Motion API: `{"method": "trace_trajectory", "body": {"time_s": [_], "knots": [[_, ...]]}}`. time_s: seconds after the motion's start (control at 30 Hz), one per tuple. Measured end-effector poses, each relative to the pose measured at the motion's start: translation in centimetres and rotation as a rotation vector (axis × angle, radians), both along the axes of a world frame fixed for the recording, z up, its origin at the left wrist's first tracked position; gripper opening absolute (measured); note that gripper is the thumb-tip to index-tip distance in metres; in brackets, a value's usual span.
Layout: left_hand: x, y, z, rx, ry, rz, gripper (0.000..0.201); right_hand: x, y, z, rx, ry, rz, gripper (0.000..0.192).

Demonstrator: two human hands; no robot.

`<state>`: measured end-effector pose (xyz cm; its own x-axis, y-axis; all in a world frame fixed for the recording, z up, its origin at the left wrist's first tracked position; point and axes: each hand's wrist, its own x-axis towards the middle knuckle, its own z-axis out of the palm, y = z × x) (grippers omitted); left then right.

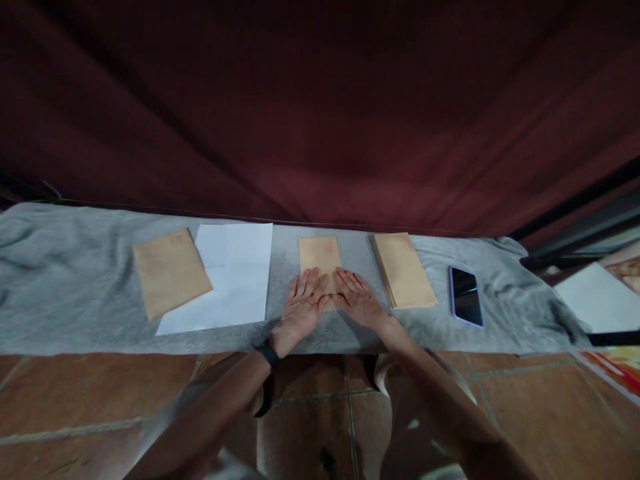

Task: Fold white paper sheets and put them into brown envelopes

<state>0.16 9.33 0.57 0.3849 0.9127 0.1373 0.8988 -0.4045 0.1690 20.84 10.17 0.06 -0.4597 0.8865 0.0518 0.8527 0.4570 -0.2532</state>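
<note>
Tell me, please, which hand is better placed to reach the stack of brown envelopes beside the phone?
Probably the right hand: it lies flat next to the stack of brown envelopes, while the left hand sits farther away.

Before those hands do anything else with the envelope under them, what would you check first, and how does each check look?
1. Both hands flat on the middle envelope: ok; left hand and right hand lie palm down on its near end.
2. Envelope lies flat on the grey cloth: ok.
3. Envelope sealed or filled: cannot tell.
4. Stack of envelopes clear of the right hand: ok, apart.
5. Phone safe from the near edge: not ok, it lies close to it.
6. White paper tidy: not ok, another envelope overlaps it.
</note>
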Motion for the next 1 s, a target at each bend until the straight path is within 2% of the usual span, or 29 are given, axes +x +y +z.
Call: {"method": "trace_trajectory", "body": {"time_s": [0.17, 0.37, 0.57, 0.73, 0.87, 1.0], "knots": [[-1.1, -0.1, 0.3, -0.002, 0.080, 0.047, 0.057, 2.2, 0.2, 0.3, -0.073, -0.009, 0.011, 0.065], [-1.6, -0.4, 0.0, 0.030, 0.091, 0.114, 0.060, 2.9, 0.4, 0.6, -0.096, 0.012, 0.023, 0.065], [-1.4, -0.7, -0.3, 0.057, 0.112, 0.117, 0.060, 1.2, -0.4, 1.7, -0.056, 0.102, 0.055, 0.071], [-1.3, -0.6, -0.1, 0.052, 0.085, 0.118, 0.059, -0.9, -1.5, 1.1, -0.075, 0.050, 0.032, 0.071], [-1.0, -0.7, 0.9, 0.077, 0.049, 0.054, 0.057, -1.2, -1.4, 0.4, -0.102, 0.020, -0.008, 0.065], [0.3, -2.8, 1.3, 0.051, 0.024, -0.050, 0.057, -1.0, -1.2, 0.3, -0.116, 0.026, -0.007, 0.064]]}}
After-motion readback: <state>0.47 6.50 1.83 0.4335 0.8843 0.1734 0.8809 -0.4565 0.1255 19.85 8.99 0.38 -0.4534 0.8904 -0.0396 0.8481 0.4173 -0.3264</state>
